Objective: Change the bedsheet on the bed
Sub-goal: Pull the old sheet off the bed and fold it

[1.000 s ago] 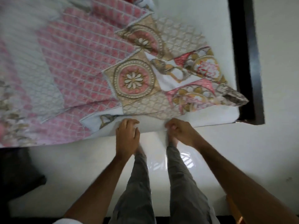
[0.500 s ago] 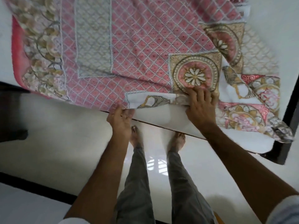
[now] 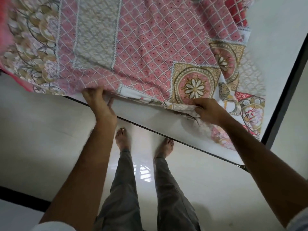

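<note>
1. The bedsheet point(image 3: 141, 47), pink with a white lattice, grey panels and gold flower medallions, lies spread over the white mattress point(image 3: 275, 30), with its near edge running along the mattress side.
2. The left hand point(image 3: 98, 104) grips that near edge, fingers curled over the top of the cloth and thumb below it against the mattress side.
3. The right hand point(image 3: 208, 110) pinches a bunched fold of the sheet's border at the same edge, further along towards the corner, fingers closed round the cloth.
4. Beyond the right hand the sheet's corner hangs down over the white side of the mattress, creased and loose.
5. A dark bed frame point(image 3: 286, 90) shows as a thin strip under the mattress and along its far right side.
6. The person's bare feet point(image 3: 122, 139) stand on a glossy pale floor point(image 3: 191, 172), close under the bed edge, legs in grey trousers point(image 3: 123, 189).
7. The picture is blurred at the left margin, so the red strip there may be the sheet's underside or another cloth; I cannot tell which.
8. No writing or label can be read anywhere.
</note>
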